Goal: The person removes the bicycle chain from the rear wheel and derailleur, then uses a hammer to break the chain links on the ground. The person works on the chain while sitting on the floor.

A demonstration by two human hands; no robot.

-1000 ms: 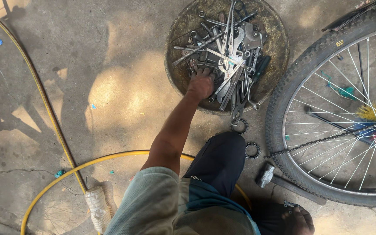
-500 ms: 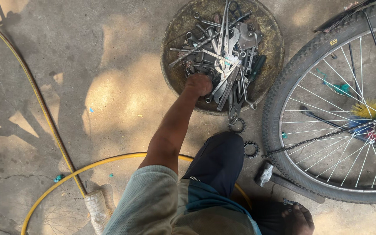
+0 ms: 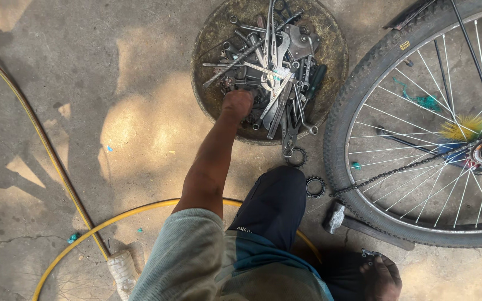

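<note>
- Left hand [image 3: 237,103] was down in the tools [image 3: 274,72], knuckles up; fingers curled under and hidden, so grip could not be told.
- Tools sat piled in a round pan [image 3: 206,95] on the ground: spanners, pliers, a threaded rod, other dark metal bits, heaped mostly center and right.
- Some tool ends hung over the pan's near rim, next to a small ring [image 3: 295,156] on the concrete.
- Left arm stretched straight out from the shoulder, forearm bare, grey-green sleeve at the upper arm.
- Right hand [image 3: 380,277] was low at the frame's bottom, well apart from the pan, fingers bent around a small metal piece; hold unclear.
- A hammer [image 3: 337,217] lay just beside the wheel [image 3: 364,95], a sprocket [image 3: 315,186] by the knee.
- Yellow hose [image 3: 46,150] curved across the floor at left.
</note>
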